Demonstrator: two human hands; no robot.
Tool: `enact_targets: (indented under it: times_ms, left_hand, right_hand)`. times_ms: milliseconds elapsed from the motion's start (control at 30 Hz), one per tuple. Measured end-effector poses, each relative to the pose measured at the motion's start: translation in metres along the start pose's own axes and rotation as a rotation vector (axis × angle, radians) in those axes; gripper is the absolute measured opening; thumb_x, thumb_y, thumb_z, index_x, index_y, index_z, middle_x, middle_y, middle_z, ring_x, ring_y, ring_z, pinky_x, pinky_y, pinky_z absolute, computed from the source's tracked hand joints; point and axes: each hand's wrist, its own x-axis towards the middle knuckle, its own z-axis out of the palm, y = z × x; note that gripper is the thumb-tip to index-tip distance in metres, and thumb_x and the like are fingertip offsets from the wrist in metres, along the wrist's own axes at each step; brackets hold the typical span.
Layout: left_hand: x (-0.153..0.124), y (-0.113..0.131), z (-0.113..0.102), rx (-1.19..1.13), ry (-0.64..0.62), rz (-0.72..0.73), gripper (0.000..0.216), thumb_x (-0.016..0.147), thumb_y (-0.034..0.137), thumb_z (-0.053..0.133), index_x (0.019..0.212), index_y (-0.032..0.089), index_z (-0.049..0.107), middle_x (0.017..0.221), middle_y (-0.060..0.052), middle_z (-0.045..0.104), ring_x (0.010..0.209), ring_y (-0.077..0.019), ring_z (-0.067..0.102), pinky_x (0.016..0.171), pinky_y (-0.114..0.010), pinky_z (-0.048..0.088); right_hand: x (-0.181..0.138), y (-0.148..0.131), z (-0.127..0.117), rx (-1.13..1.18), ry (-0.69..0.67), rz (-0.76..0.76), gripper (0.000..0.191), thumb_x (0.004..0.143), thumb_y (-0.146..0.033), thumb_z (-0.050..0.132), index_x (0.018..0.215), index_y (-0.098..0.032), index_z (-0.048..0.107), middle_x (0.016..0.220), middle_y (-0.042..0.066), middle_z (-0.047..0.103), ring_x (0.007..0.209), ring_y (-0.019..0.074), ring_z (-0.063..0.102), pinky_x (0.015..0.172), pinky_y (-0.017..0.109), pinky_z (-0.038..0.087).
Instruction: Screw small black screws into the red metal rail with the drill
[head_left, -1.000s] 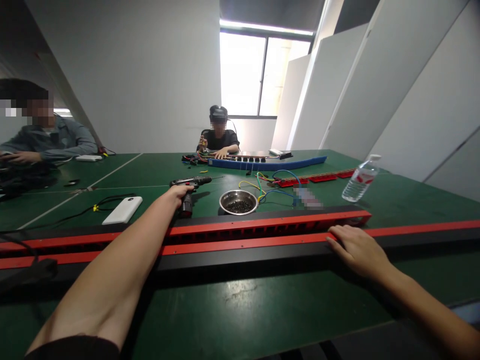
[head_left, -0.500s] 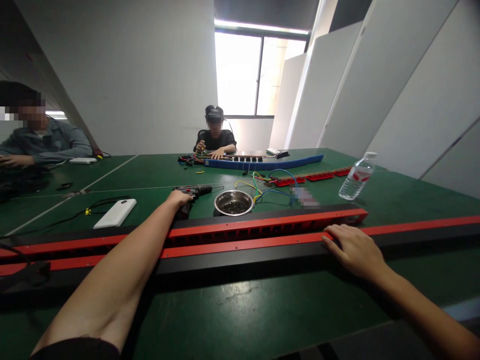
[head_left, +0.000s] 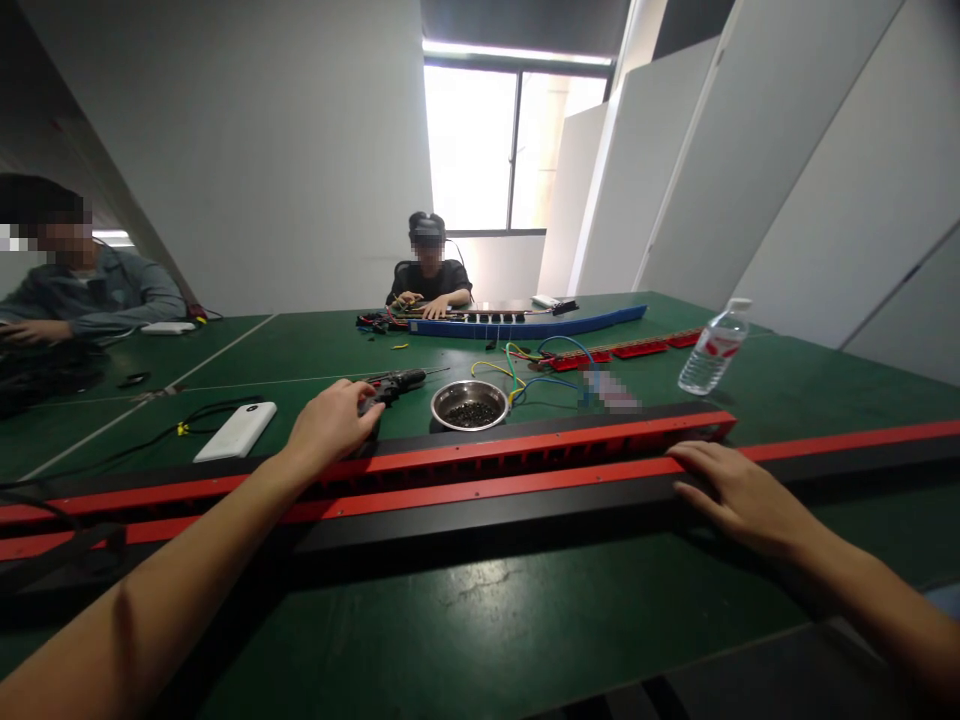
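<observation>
My left hand [head_left: 334, 425] is at the rear of a black cordless drill [head_left: 397, 385], which lies on its side on the table with its long bit pointing right. The fingers are loosely bent and touch or nearly touch the drill, no longer wrapped round it. Two long black-and-red rails [head_left: 585, 436] lie side by side across the table in front of me. My right hand [head_left: 742, 495] rests on the nearer rail [head_left: 480, 512], fingers stretched over its red edge and thumb apart. Just beyond the rails, a metal bowl [head_left: 470, 405] holds small dark screws.
A white power bank [head_left: 236, 432] with a cable lies left of the drill. Coloured wires [head_left: 517, 370], a red strip [head_left: 637, 352] and a water bottle [head_left: 716, 350] are at the right. Across the table one person [head_left: 431, 280] handles a blue rail [head_left: 525, 328]; another person [head_left: 97, 285] sits left.
My left hand has drawn back toward me from the drill, loosening its grip. The drill stays on the table. My right hand has slid a little to the right along the rail.
</observation>
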Motion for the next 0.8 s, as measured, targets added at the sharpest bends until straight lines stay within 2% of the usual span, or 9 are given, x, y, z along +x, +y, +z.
enact_targets:
  times_ms: [67,100,133,167,267,333,433,600,800]
  left_hand:
    - [-0.043,-0.001,-0.011,0.019,-0.056,0.138,0.033,0.09,0.054,0.06,0.099,0.025,0.072,0.107,-0.009,0.073,0.098,-0.029,0.068,0.084,-0.036,0.05]
    - [-0.064,-0.005,-0.014,0.058,-0.138,0.278,0.037,0.093,0.056,0.053,0.1,0.024,0.071,0.102,-0.008,0.073,0.09,-0.027,0.068,0.078,-0.035,0.05]
    - [-0.083,-0.01,-0.016,0.107,-0.163,0.356,0.04,0.095,0.058,0.05,0.1,0.023,0.07,0.1,-0.008,0.072,0.086,-0.026,0.068,0.074,-0.035,0.05]
    - [-0.101,-0.016,-0.016,0.161,-0.176,0.402,0.042,0.095,0.059,0.048,0.101,0.023,0.07,0.104,-0.009,0.072,0.087,-0.0265,0.068,0.075,-0.036,0.05]
    - [-0.137,-0.039,-0.007,0.313,-0.041,0.455,0.054,0.091,0.063,0.053,0.116,0.019,0.07,0.122,-0.015,0.068,0.109,-0.0338,0.064,0.095,-0.046,0.05]
    - [-0.146,-0.053,0.002,0.364,0.036,0.463,0.066,0.09,0.063,0.056,0.13,0.012,0.064,0.13,-0.02,0.066,0.119,-0.0365,0.06,0.105,-0.049,0.046]
    - [-0.147,-0.063,0.011,0.403,0.057,0.459,0.074,0.091,0.063,0.055,0.139,0.007,0.059,0.129,-0.022,0.066,0.119,-0.0378,0.061,0.106,-0.051,0.045]
    - [-0.143,-0.059,0.009,0.415,0.034,0.432,0.08,0.087,0.072,0.053,0.134,0.01,0.065,0.121,-0.021,0.069,0.111,-0.0375,0.063,0.099,-0.05,0.05]
    - [-0.154,-0.063,0.003,0.385,0.024,0.443,0.08,0.083,0.077,0.055,0.13,0.014,0.068,0.114,-0.016,0.069,0.105,-0.0342,0.064,0.094,-0.046,0.051]
  right_hand:
    - [-0.008,0.025,-0.001,-0.037,0.011,0.051,0.049,0.097,-0.056,0.049,0.122,-0.019,0.069,0.128,0.021,0.068,0.117,0.0349,0.065,0.102,0.046,0.048]
    - [-0.011,0.035,-0.002,-0.048,0.032,0.08,0.051,0.097,-0.056,0.045,0.121,-0.018,0.069,0.124,0.021,0.07,0.114,0.0354,0.066,0.1,0.048,0.048]
    - [-0.014,0.043,-0.001,-0.054,0.034,0.1,0.052,0.098,-0.056,0.042,0.12,-0.017,0.068,0.123,0.021,0.07,0.114,0.0354,0.066,0.1,0.048,0.048]
    - [-0.015,0.048,0.0,-0.062,0.04,0.113,0.053,0.099,-0.055,0.04,0.119,-0.015,0.068,0.122,0.02,0.071,0.112,0.0352,0.067,0.099,0.048,0.049]
    - [-0.012,0.046,0.004,-0.095,0.085,0.116,0.052,0.098,-0.053,0.039,0.114,-0.013,0.069,0.118,0.02,0.072,0.108,0.0344,0.068,0.095,0.045,0.05]
    - [-0.006,0.036,0.007,-0.125,0.12,0.104,0.05,0.097,-0.053,0.042,0.109,-0.014,0.07,0.115,0.02,0.073,0.103,0.0339,0.069,0.09,0.043,0.051]
    - [0.0,0.023,0.009,-0.149,0.123,0.105,0.046,0.095,-0.053,0.044,0.105,-0.016,0.07,0.11,0.017,0.074,0.096,0.0321,0.071,0.081,0.04,0.051]
    - [0.0,0.018,0.007,-0.147,0.158,0.174,0.039,0.097,-0.046,0.043,0.103,-0.018,0.069,0.11,0.014,0.076,0.096,0.0295,0.072,0.078,0.037,0.051]
    - [-0.011,0.021,0.008,-0.184,0.182,0.162,0.035,0.095,-0.041,0.044,0.102,-0.019,0.07,0.108,0.014,0.076,0.093,0.0304,0.074,0.075,0.038,0.051]
